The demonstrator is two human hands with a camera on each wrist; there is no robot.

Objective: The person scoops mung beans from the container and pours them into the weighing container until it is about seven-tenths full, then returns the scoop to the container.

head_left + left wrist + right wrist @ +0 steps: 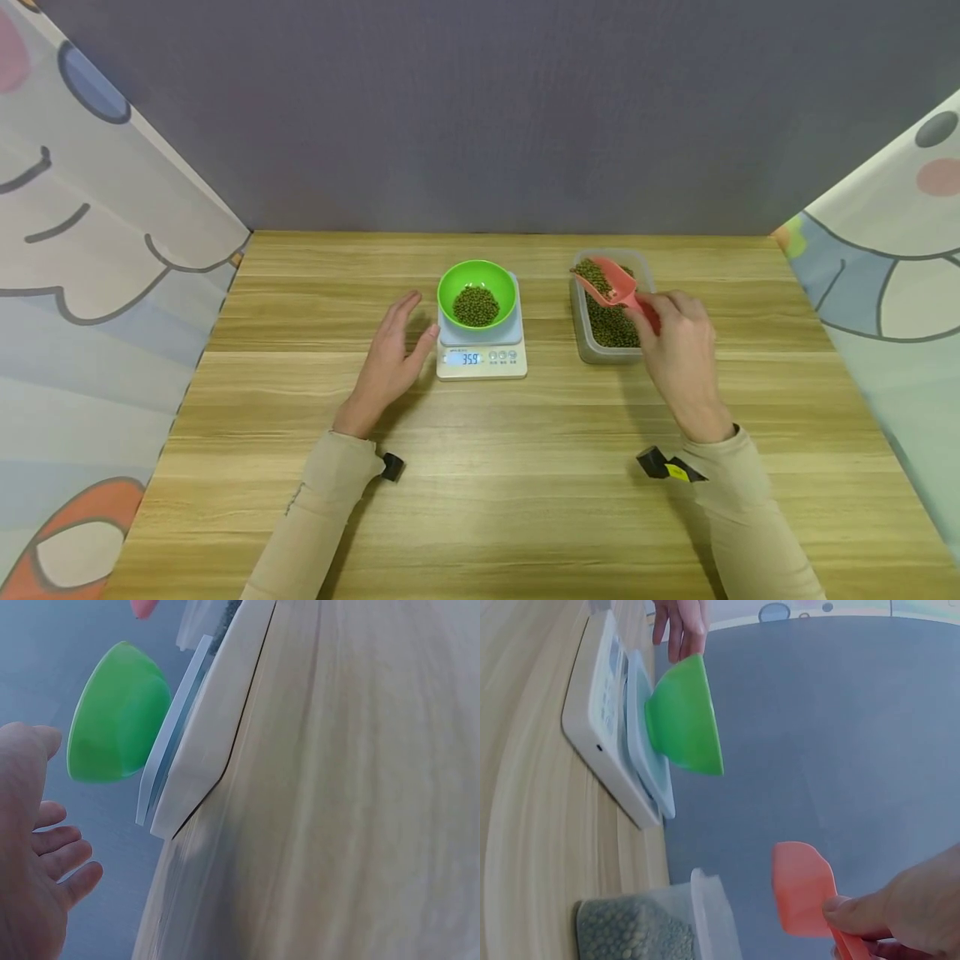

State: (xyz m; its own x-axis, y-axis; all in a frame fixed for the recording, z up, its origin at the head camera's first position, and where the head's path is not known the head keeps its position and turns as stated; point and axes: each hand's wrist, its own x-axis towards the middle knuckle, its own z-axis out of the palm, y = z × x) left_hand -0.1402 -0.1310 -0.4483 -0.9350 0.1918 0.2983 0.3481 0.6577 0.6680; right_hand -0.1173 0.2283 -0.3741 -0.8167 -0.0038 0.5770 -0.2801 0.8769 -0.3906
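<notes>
A bright green bowl [459,313] with a small heap of green mung beans [476,307] sits on a white kitchen scale [482,367], whose display reads 35.9. Just left of the scale, my left hand [390,354] has its fingers extended and holds nothing. My right hand [681,354] grips the handle of a pink scoop [622,286] loaded with beans. The scoop is raised over a clear plastic container [600,354] of beans; in the right wrist view the scoop [802,889] stands above the container's rim [699,907].
The wood-grain table [517,500] ends at a plain grey back panel [510,117]. Cartoon-printed cloths hang at the left [112,208] and right [900,250]. The scale stands left of the container, with a strip of tabletop between them.
</notes>
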